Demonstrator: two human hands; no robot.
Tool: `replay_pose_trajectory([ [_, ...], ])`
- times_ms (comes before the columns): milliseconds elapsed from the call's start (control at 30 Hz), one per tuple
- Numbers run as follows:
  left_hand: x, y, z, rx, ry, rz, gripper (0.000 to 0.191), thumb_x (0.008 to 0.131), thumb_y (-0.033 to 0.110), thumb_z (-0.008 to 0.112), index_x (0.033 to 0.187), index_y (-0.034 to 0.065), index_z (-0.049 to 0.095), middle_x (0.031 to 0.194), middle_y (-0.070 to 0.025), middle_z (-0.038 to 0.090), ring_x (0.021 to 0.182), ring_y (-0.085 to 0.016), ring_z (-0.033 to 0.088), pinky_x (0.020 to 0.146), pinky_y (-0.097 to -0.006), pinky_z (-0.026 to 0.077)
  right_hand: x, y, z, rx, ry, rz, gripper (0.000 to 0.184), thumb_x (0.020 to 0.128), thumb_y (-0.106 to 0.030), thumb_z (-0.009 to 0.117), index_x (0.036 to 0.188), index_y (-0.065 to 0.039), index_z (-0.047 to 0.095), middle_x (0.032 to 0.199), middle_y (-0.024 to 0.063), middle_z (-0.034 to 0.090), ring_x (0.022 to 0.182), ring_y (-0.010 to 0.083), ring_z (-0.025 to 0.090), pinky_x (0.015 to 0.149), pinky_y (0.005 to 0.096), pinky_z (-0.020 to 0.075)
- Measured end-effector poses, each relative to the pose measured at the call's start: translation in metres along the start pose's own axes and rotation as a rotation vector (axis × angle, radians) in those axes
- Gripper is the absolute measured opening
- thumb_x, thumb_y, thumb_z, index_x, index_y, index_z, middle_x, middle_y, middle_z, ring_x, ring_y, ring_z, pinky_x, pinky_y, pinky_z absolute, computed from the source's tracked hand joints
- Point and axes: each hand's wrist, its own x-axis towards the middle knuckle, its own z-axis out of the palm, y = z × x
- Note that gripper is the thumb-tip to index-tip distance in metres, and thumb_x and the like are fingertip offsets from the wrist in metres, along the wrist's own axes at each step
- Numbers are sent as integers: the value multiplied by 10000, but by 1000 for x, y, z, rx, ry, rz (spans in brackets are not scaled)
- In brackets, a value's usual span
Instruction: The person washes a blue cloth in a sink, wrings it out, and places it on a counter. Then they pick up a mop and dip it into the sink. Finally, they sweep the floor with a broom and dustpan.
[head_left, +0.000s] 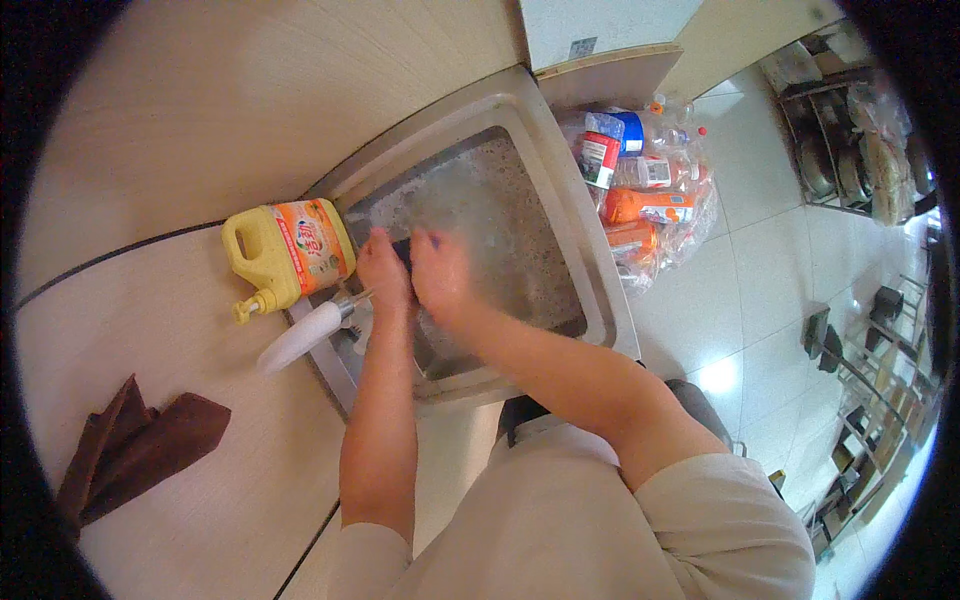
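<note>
Both of my hands are over a stainless-steel sink (581, 225), close together near its left side. My left hand (384, 274) is curled, its fingers closed against a small dark item (405, 251). On the other side of that item, my right hand (441, 274) grips it too, blurred by motion. Fingers hide most of the item, so I cannot tell what it is. Cloudy water (487, 225) covers the basin's bottom. Beside my left wrist, a white tap-like fitting (304, 337) with a metal neck reaches over the sink's edge.
A yellow pump bottle of detergent (300, 247) lies tilted in view by the sink's left rim. A brown cloth (154, 446) rests on the counter (262, 442). Right of the sink is a bag of plastic bottles (645, 187). Metal racks (862, 375) stand on the tiled floor farther right.
</note>
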Motion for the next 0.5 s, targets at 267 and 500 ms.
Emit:
replay_pose_trajectory([
  [267, -13, 0, -45, -344, -337, 93, 299, 926, 68, 574, 1222, 24, 581, 1123, -75, 594, 1050, -190, 564, 940, -331, 454, 33, 32, -45, 523, -681, 473, 453, 942, -409, 599, 1315, -163, 521, 1207, 87, 602, 1037, 236, 598, 870, 499, 491],
  [500, -36, -3, -73, -80, -370, 1, 555, 913, 20, 583, 1445, 75, 435, 1380, -109, 506, 1265, -238, 490, 1081, -371, 398, 39, 14, -34, 727, -845, 436, 360, 885, -203, 644, 1216, -93, 554, 1084, 80, 647, 943, 236, 630, 859, 450, 515],
])
